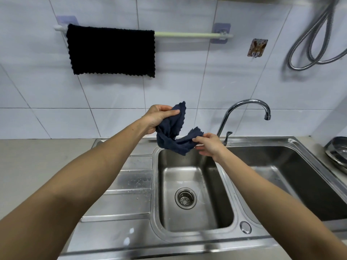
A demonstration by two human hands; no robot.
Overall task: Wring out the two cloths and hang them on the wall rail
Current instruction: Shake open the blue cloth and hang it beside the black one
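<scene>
1. Navy-blue cloth point(173, 135), crumpled and half twisted, held in the air above the back rim of the small basin point(193, 194), just left of the tap point(242, 117).
2. Pinched at its upper corner by the left hand point(159, 117), thumb on top and fingers curled behind; lower corner nipped between thumb and forefinger of the right hand point(209, 145), other fingers loose and spread.
3. Sagging in a loop between the two grips, low point hanging over the basin.
4. Black cloth point(111, 50) already draped over the left half of the rail point(191, 35), well above and to the left of the tap; right half of the rail bare.
5. Likely slip: so light a right-hand pinch on damp fabric, one tug while opening it out, and the corner drops into the basin.
6. Likely drip: if not fully wrung, water on the tiled wall point(206, 87) and on the draining board point(131, 184) left of the basin during the lift to the rail.
7. Likely bunching: twist still in the middle, so a lumpy fold over the rail, slow drying, or a slide off the smooth bar.
8. Likely knock: crowding toward the black cloth and dragging it sideways or off.
9. Likely snag: right forearm close to the tap and its lever point(227, 136) on the way up.
</scene>
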